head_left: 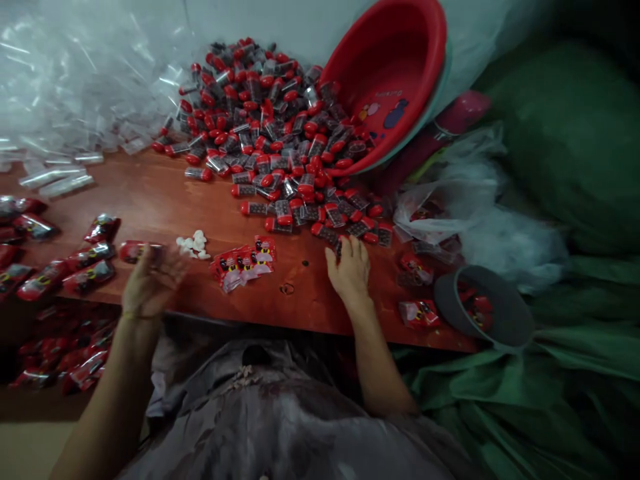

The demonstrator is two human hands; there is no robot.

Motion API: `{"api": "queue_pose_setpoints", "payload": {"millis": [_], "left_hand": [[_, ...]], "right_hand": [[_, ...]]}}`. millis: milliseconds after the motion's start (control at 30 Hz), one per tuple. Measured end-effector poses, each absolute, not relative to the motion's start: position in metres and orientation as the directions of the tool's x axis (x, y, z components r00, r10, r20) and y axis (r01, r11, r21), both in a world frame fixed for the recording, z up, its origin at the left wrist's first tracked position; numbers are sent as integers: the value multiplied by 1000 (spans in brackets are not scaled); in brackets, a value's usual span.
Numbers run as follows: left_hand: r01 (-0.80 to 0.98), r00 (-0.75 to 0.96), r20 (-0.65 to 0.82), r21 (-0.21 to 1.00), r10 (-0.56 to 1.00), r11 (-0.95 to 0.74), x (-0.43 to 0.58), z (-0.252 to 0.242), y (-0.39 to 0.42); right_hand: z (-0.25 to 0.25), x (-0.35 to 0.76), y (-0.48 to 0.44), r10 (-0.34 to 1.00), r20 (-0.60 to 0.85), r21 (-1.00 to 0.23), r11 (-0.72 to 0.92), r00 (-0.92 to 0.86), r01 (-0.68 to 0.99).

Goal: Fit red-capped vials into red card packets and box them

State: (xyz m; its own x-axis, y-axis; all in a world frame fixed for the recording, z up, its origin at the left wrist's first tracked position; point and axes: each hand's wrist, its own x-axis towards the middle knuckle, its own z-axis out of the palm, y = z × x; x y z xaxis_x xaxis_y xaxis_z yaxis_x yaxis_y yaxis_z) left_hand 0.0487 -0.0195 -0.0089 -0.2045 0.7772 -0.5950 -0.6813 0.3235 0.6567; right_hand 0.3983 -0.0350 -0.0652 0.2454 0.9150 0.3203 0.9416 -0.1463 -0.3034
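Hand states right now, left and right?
Left hand: open, motion-blurred, by a red packet; contact can't be told.
Right hand: fingertips at a red-capped tube on the pile's near edge; grip can't be told.

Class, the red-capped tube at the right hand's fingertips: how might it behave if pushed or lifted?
The red-capped tube would probably roll, since its sides look rounded. It is likely stiff: similar tubes in the pile keep their shape. Its clear wall looks glossy, so it may slip in the right hand.
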Motion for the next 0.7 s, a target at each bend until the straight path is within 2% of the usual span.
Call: {"api": "queue_pose_setpoints", "payload": {"millis": [67, 133, 200, 267, 300, 333, 400, 500, 567, 633, 700], "left_hand": [[-667, -386, -558, 719, 735, 195, 11, -13, -10], [-599, -436, -505, 780, 745, 179, -6, -16, -7], [-456, -460, -424, 867, 780, 202, -2, -19, -7], [-137, -529, -242, 970, 814, 200, 18, -21, -5], [111, -549, -91, 977, 831, 180, 29, -23, -3], [342, -528, 54, 927, 847, 154, 40, -25, -1], [617, -414, 186, 777, 891, 124, 55, -29, 5], [891, -166, 167, 449, 972, 76, 57, -39, 12], [952, -61, 87, 304, 994, 32, 52, -45, 15], [966, -12, 37, 258, 999, 2, 49, -48, 18], [972, -25, 67, 234, 997, 8, 54, -47, 19]], "right_hand": [[-78, 404, -42, 945, 254, -270, -134, 205, 954], [-89, 396, -54, 960, 242, -265, -74, 140, 962], [-96, 381, -66, 956, 280, -266, -14, 91, 964], [-98, 369, -75, 942, 331, -266, 41, 51, 963], [-99, 365, -77, 934, 355, -269, 64, 37, 961], [-99, 363, -78, 927, 374, -275, 84, 26, 958], [-99, 363, -77, 917, 398, -292, 111, 15, 950], [-100, 366, -75, 914, 406, -300, 117, 16, 947], [-99, 367, -74, 914, 406, -293, 106, 23, 950], [-99, 366, -74, 915, 403, -288, 94, 31, 953], [-98, 365, -74, 919, 391, -289, 83, 39, 954]]}}
